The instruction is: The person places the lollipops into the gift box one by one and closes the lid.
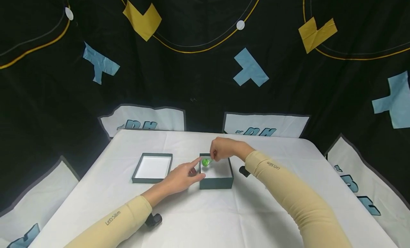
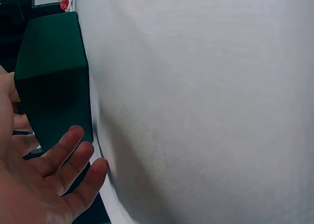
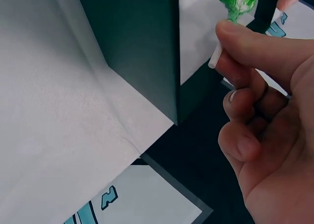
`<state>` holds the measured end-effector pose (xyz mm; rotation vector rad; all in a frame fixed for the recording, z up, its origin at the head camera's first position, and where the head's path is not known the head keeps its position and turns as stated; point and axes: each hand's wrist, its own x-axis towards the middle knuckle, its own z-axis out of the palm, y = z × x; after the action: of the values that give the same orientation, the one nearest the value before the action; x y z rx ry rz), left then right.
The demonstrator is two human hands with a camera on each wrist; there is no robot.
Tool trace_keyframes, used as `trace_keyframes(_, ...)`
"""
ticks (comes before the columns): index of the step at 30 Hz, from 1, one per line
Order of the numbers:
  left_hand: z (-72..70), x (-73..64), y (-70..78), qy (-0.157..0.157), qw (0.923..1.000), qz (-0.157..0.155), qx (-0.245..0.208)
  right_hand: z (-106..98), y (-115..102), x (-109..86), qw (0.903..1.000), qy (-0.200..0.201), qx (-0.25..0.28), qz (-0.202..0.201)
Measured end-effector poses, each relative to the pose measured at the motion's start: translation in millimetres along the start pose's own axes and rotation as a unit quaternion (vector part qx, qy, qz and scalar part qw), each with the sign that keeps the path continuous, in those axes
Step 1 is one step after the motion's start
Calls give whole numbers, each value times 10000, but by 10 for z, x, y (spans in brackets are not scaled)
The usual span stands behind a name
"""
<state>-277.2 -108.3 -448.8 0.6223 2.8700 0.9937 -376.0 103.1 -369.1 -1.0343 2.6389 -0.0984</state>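
One lollipop (image 1: 205, 163) in curled right hand (image 1: 223, 148)

Tabletop (image 1: 198, 219): dressed in matt white cloth, faint creases running down toward the near edge.
Lollipop wrapper (image 3: 236, 1): there's the shine, crinkled and glossy, thin plastic film by the look!
Lollipop stick (image 3: 214, 58): smooth, paper or plastic, no telling which.
Green box (image 1: 216, 184): toward the tabletop's far edge, smooth matt walls, card by the look, white papery inside.
Shallow tray (image 1: 148, 180): over toward the far left corner, same matt card look, smooth pale floor.
Sleeves (image 1: 298, 201): soft stretchy cloth, wrinkling at the right elbow.
Backdrop (image 1: 192, 80): beyond the far edge, dull black cloth, gently rippled.
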Motion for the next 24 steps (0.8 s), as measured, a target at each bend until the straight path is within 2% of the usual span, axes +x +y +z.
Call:
trace_keyframes(9, -14, 16, 11, -78, 9999, 74, -18, 63, -11, 43, 9987, 24, -505, -98)
trace_keyframes(24, -37, 8, 35, -55, 9999, 64, 109, 99, -179, 81, 9905, 40, -1354, 251)
